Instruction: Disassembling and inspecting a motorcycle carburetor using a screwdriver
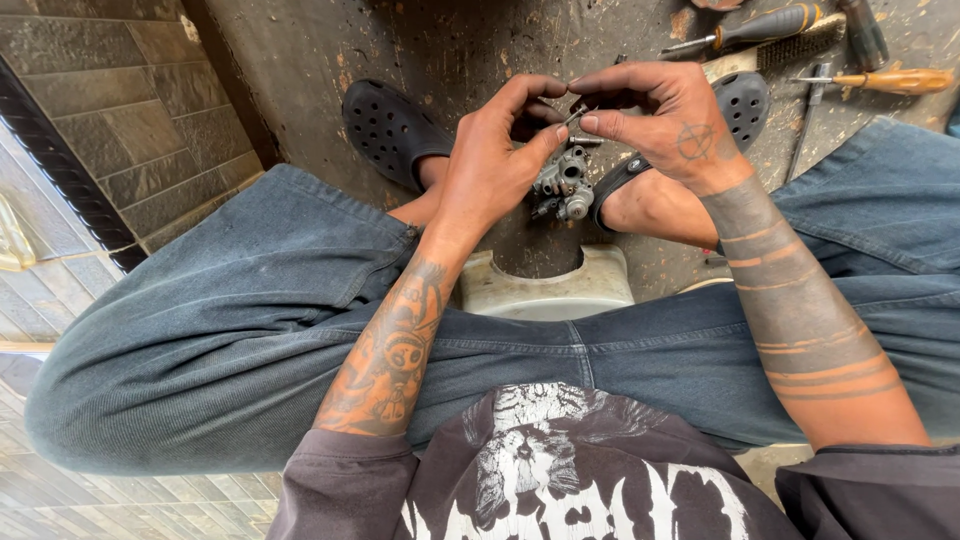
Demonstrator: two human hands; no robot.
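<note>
Grey cast metal, grimy and knobbly, makes up the small carburettor [562,183] held between the knees above a dirty concrete floor [450,50]. It has a round bore on top, brass-coloured fittings and short stubs poking out on its lower side. No packages, labels or signs show anywhere; the only marking in view is a white print on the dark shirt [560,470] at the bottom edge.

Left hand [495,160] cups the carburettor from the side, thumb and fingers pressed against its body. Right hand [665,115] sits just above it, thumb and forefinger pinched together on a thin metal pin [574,116] that points down towards the top of the part.

Both forearms are tattooed and rest over blue jeans [250,300]. Black perforated clogs [390,125] sit on the floor below the hands, and a pale stool edge [545,290] shows between the thighs. At the upper right lie screwdrivers [760,28], one with an orange handle [895,80], beside a wire brush [795,45]. Dark stone tiles [120,110] run along the left.
</note>
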